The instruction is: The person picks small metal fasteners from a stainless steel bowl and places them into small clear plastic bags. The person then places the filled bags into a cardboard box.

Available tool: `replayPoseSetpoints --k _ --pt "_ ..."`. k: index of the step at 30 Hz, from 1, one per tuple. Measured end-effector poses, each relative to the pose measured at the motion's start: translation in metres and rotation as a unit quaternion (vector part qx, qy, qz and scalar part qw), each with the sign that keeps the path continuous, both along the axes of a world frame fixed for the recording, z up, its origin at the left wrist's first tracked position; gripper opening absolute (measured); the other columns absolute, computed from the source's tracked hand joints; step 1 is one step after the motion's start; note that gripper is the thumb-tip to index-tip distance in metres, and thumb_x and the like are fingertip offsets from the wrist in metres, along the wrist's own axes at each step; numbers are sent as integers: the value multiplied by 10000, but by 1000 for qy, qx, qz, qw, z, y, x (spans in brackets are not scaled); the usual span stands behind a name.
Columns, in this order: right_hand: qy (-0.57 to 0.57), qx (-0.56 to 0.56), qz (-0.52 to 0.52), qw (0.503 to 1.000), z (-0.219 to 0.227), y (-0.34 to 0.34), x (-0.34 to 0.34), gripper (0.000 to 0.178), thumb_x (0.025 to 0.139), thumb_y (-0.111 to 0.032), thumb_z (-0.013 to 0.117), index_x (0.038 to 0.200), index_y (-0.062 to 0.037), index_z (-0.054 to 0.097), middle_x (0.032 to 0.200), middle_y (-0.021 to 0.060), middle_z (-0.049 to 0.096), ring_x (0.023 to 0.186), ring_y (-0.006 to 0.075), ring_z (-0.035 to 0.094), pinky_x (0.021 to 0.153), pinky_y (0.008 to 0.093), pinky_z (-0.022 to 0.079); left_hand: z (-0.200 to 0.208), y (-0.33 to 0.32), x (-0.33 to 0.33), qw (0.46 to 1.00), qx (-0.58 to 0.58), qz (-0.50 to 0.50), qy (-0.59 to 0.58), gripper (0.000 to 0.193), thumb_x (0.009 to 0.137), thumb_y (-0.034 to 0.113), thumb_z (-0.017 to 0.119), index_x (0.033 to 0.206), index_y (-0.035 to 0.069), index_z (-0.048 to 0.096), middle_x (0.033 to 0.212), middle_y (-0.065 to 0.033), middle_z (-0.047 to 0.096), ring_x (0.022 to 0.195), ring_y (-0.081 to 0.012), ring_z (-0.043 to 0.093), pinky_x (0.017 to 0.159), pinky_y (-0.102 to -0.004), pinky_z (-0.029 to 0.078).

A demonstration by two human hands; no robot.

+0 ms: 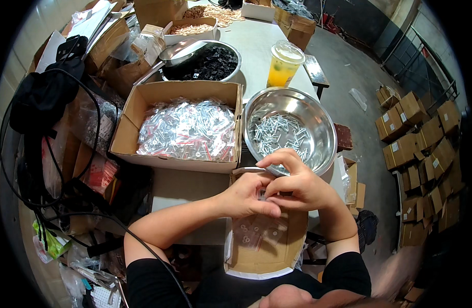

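My left hand [250, 196] and my right hand [304, 186] meet over a shallow cardboard tray [267, 262]. Between the left fingers a bit of a small clear plastic bag [261, 194] glints, mostly hidden by the hand. The right fingers are bent and pressed together beside it, and what they hold is hidden. Small clear bags with ring-shaped washers [254, 233] lie in the tray below. Just beyond the right hand stands a steel bowl [323, 131] with many loose silver screws [279, 134] in it.
Left of the bowl is a cardboard box [177, 163] full of clear bags of hardware. Behind it sits a bowl of black parts [210, 64] with a metal scoop [182, 54]. A lidded cup of yellow drink [284, 66] stands behind the screws. A black cable [143, 244] crosses near my left arm.
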State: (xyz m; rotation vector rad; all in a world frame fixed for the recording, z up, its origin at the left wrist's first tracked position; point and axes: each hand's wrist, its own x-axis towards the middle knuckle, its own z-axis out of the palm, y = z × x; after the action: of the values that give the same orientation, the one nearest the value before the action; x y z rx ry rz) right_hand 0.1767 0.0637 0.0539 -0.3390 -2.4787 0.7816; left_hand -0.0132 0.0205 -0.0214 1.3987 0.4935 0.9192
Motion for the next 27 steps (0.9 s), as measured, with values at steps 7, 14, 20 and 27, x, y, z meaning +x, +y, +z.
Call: replayPoseSetpoints --k 7,14,20,27 --pt "73 -197 -102 972 -8 7 10 82 769 -56 729 796 -7 669 837 70 665 726 135 633 634 253 500 20 -13 -2 967 78 233 66 182 908 107 668 1007 -27 595 963 -67 601 843 -95 575 739 -249 481" --pt "41 -401 -124 907 -11 1 4 120 830 -99 696 884 -9 637 766 -11 611 718 36 539 607 208 441 37 -12 -6 963 16 249 100 162 893 122 651 860 -36 636 769 -49 613 668 -70 549 580 -241 454" --pt "18 -392 -67 917 -21 2 1 152 873 -150 640 877 -5 598 752 -25 569 683 44 490 591 214 407 30 -13 -6 977 -97 187 34 173 919 152 634 853 -7 617 736 29 576 649 -21 484 550 -199 401" --pt "49 -511 -51 857 -19 2 0 132 893 -146 613 847 -31 567 762 -53 518 714 26 441 619 206 376 34 -10 -9 969 -177 162 -58 158 951 158 603 863 33 561 706 36 550 594 -14 478 513 -181 390"
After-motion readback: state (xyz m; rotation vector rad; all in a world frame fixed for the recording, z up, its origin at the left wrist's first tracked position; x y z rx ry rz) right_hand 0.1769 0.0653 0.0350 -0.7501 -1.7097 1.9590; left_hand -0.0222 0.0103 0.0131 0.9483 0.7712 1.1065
